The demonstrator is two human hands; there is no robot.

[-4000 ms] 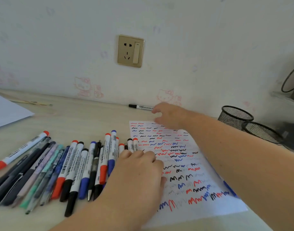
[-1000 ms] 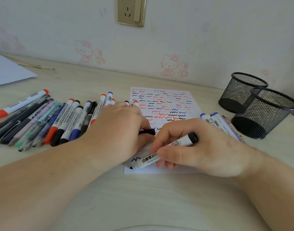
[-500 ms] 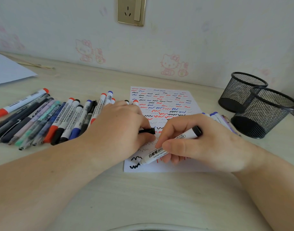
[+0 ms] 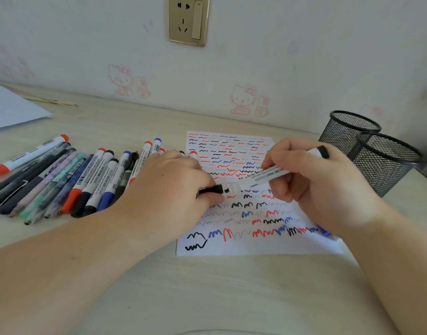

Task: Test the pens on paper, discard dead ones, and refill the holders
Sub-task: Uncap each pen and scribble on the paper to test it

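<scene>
My right hand (image 4: pixel 326 187): fingers curled round a white marker (image 4: pixel 270 174), held tilted above the paper, its black end (image 4: pixel 323 151) sticking up past my knuckles and its tip pointing left and down.
My left hand (image 4: pixel 169 189): fingers and thumb pinch a black cap (image 4: pixel 213 189), its open end turned toward the marker's tip.
Marker tip and cap: just beside each other, almost touching, over the middle of the sheet; the cap is not on the tip.
Paper (image 4: pixel 256 246): lies flat on the desk (image 4: pixel 207 291) in front of me, covered in rows of red, blue and black squiggles, thick black ones at the lower left corner.
Row of pens (image 4: pixel 86 180): lying side by side on the desk left of the paper, with red, black and blue caps; my left hand covers the nearest ones.
Mesh holders (image 4: pixel 381 163): two black ones stand close together at the right, near the wall, well apart from the row.
More pens: a blue end (image 4: pixel 324 231) shows at the paper's right edge under my right wrist.
Spare sheet (image 4: pixel 11 110): at the far left edge of the desk.
</scene>
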